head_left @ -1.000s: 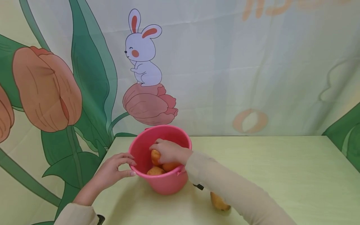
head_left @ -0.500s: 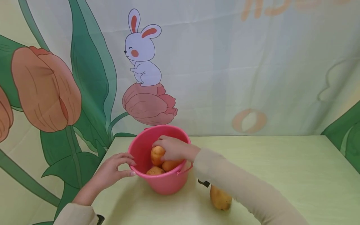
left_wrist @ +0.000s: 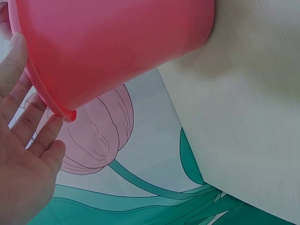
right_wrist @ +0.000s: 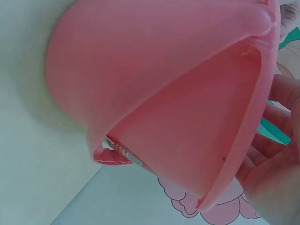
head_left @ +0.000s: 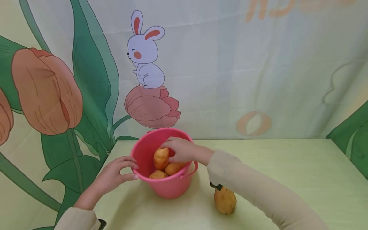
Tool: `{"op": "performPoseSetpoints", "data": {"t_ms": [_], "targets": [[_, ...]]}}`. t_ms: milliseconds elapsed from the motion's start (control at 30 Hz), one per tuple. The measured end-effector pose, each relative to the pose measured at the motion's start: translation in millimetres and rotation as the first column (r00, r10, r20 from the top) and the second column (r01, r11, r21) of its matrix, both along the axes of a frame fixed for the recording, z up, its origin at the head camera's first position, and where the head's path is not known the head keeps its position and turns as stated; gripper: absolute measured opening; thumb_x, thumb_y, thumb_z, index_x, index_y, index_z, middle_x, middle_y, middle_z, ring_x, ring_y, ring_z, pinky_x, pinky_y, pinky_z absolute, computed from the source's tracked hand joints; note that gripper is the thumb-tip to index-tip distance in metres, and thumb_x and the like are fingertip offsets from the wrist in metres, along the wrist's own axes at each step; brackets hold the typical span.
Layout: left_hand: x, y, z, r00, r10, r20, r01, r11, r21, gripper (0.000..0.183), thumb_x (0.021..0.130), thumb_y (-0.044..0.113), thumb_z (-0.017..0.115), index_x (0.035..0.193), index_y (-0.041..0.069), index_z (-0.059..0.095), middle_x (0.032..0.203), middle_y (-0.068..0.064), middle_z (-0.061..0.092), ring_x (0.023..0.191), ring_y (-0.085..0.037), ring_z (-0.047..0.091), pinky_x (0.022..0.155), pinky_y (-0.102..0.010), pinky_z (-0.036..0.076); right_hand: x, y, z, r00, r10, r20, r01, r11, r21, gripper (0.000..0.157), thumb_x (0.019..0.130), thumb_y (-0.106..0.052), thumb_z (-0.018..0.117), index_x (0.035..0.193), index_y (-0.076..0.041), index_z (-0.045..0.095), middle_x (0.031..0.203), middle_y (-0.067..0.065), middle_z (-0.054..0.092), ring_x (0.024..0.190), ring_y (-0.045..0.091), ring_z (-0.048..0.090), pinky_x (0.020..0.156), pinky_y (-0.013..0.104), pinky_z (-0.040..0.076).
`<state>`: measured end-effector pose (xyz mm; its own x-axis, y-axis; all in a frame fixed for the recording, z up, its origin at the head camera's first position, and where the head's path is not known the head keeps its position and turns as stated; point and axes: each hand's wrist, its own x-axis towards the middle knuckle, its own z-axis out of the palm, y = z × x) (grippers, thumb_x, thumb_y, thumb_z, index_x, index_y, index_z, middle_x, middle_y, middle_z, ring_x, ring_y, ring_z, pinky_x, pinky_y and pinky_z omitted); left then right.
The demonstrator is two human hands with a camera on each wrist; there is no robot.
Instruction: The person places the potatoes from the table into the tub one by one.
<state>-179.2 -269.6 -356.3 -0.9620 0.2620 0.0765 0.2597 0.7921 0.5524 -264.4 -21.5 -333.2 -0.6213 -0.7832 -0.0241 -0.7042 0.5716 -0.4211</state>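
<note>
A person in pale sleeves (head_left: 258, 187) works over a pink bucket (head_left: 172, 189) on a light-topped table (head_left: 276, 169), the right hand (head_left: 182, 150) reaching inside to hold an upright potato (head_left: 161, 159), fingers curled over its top and thumb at its side, while the left hand (head_left: 113, 175) grips the rim, fingertips inside, thumb outside. From where I stand, the handling looks partway done: 3 potatoes show in the bucket, though the 1 in the fingers is not yet let go, and 1 more, the table potato (head_left: 225, 203), lies outside, untouched by either hand. The bucket's floor is partly hidden, so others could lie unseen. The upright potato's long axis leans slightly, top end toward the right hand; whether its lower end bears on its neighbours, I cannot tell. Beside it, the crosswise potato (head_left: 173, 169) lies roughly side to side; the near-rim potato (head_left: 157, 174) is too cut off to read. The table potato's long axis runs roughly toward the person, its darker end nearest.
</note>
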Motion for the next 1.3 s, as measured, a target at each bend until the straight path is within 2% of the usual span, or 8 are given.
{"op": "performPoseSetpoints", "data": {"t_ms": [167, 700, 1000, 1300], "targets": [[0.0, 0.5, -0.5, 1.000, 0.002, 0.006, -0.002, 1.000, 0.004, 0.032, 0.069, 0.028, 0.073, 0.095, 0.010, 0.065, 0.112, -0.008, 0.056, 0.109, -0.031, 0.046, 0.072, -0.032, 0.053, 3.4, 10.6, -0.6, 1.000, -0.016, 0.012, 0.016, 0.999, -0.038, 0.045, 0.078, -0.018, 0.066, 0.122, -0.015, 0.052, 0.120, 0.003, 0.051, 0.111, 0.015, 0.045, 0.082, 0.026, 0.049], [0.4, 1.0, 0.3, 1.000, 0.017, 0.014, -0.017, 1.000, 0.002, 0.031, 0.069, 0.031, 0.073, 0.094, 0.014, 0.066, 0.113, -0.009, 0.056, 0.109, -0.031, 0.046, 0.072, -0.034, 0.053, 14.2, 37.5, 3.9, 0.999, -0.018, -0.031, 0.015, 0.994, -0.104, 0.038, 0.079, -0.017, 0.065, 0.116, -0.014, 0.057, 0.115, 0.001, 0.055, 0.106, 0.014, 0.049, 0.080, 0.026, 0.050], [0.4, 1.2, 0.9, 1.000, 0.012, 0.009, -0.012, 1.000, 0.000, 0.033, 0.069, 0.031, 0.072, 0.095, 0.011, 0.066, 0.112, -0.009, 0.056, 0.109, -0.032, 0.046, 0.072, -0.034, 0.053, 22.3, 55.9, 0.8, 0.987, 0.000, -0.159, -0.033, 0.978, -0.204, 0.029, 0.080, -0.015, 0.061, 0.108, -0.010, 0.060, 0.106, 0.003, 0.059, 0.097, 0.016, 0.054, 0.079, 0.025, 0.049], [0.2, 0.5, -1.1, 1.000, 0.012, 0.013, -0.012, 1.000, 0.012, 0.032, 0.069, 0.032, 0.072, 0.094, 0.014, 0.065, 0.113, -0.009, 0.056, 0.109, -0.032, 0.046, 0.072, -0.035, 0.053, 26.3, 67.1, -6.6, 0.979, -0.030, -0.200, -0.030, 0.956, -0.292, 0.024, 0.079, -0.012, 0.061, 0.103, -0.009, 0.063, 0.103, 0.003, 0.060, 0.090, 0.014, 0.055, 0.071, 0.018, 0.049]]}}
